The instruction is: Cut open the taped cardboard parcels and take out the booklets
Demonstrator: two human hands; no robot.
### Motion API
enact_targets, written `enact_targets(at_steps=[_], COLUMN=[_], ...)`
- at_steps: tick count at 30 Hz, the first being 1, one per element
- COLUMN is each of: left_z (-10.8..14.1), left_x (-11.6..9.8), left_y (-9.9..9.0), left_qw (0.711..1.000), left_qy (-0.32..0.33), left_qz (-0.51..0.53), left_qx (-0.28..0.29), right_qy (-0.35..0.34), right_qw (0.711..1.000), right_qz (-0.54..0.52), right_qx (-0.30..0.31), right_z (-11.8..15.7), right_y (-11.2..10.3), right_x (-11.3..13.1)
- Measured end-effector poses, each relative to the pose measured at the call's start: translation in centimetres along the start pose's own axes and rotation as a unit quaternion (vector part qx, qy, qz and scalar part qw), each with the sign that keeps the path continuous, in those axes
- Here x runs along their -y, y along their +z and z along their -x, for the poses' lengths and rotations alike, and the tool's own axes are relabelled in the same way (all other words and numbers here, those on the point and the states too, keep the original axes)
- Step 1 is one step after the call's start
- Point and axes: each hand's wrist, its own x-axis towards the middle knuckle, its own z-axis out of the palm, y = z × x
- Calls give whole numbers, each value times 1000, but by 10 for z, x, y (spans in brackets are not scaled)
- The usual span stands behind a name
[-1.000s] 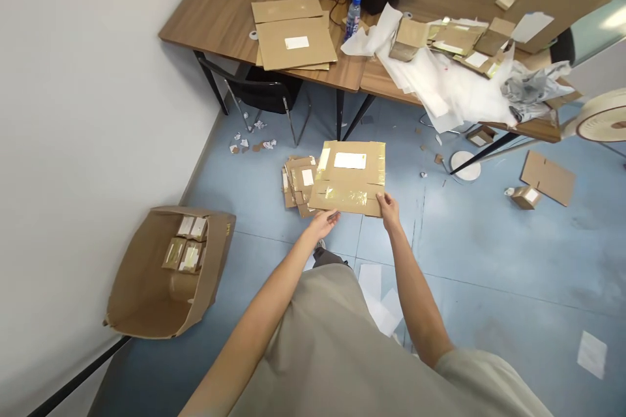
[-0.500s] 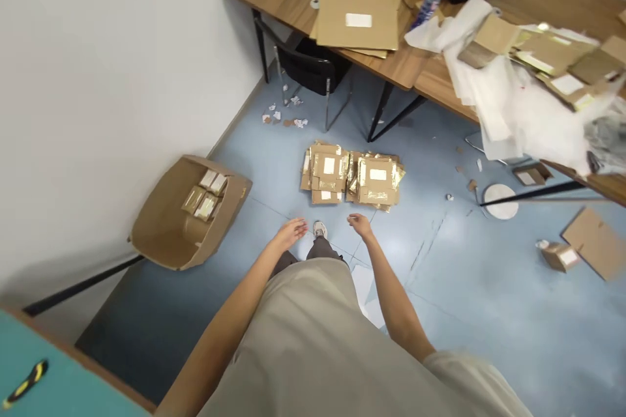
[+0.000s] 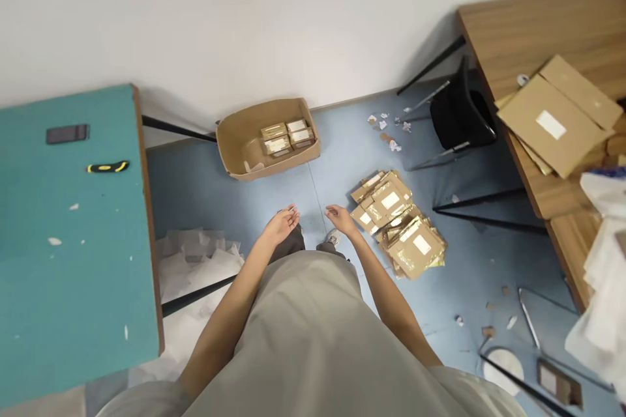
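My left hand hangs in front of my body, palm partly turned up, with its fingers loosely bent and apart, holding nothing I can see. Level with it, my right hand has loosely curled fingers and touches nothing. Beyond the hands, against the wall, a large cardboard box lies open and contains several small taped boxes with white labels. To the right on the floor are two piles of flattened cardboard boxes, with shiny tape and white labels. My right hand is nearest these piles, but apart from them.
At left a teal table bears a yellow-black utility knife and a dark flat object. White sheets lie beneath. A black chair, wooden desk, flat cardboard and paper scraps are at right.
My view has swung left: the large box is now ahead, the flattened piles sit to the right, and more of the teal table shows. Both hands stay in front of me, holding nothing visible.
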Motion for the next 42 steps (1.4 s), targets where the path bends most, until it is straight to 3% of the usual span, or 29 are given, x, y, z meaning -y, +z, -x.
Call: enact_targets(at_steps=[5,10,14,17,20,24,34,38,42], left_z=[-9,-21,-33,-48,-71,-106,-183,-217,-257], left_x=[-95,-184,-232,-256,-278,-315,-430,-456,-461], left_y=[-38,-82,-107,-114,-109,-89,-8,14,13], left_qw=[992,977,966,959,953,942,887,879,898], left_qy=[21,32,22,10,0,8,105,115,93], left_qz=[125,212,258,281,300,329,444,456,417], left_qx=[4,14,-7,-28,-47,-60,-70,-77,-106], right_qy=[-42,-48,-27,-20,-15,7,8,54,110], right_qw=[998,997,998,998,999,997,981,982,979], right_qz=[10,-33,-38,-35,-28,3,30,22,-3], right_qx=[43,47,46,39,44,76,192,181,174], right_z=[-57,-98,-125,-149,-184,-247,-416,-469,-511], right_y=[54,96,114,118,116,112,114,117,126], right_x=[84,141,172,191,207,228,301,313,304])
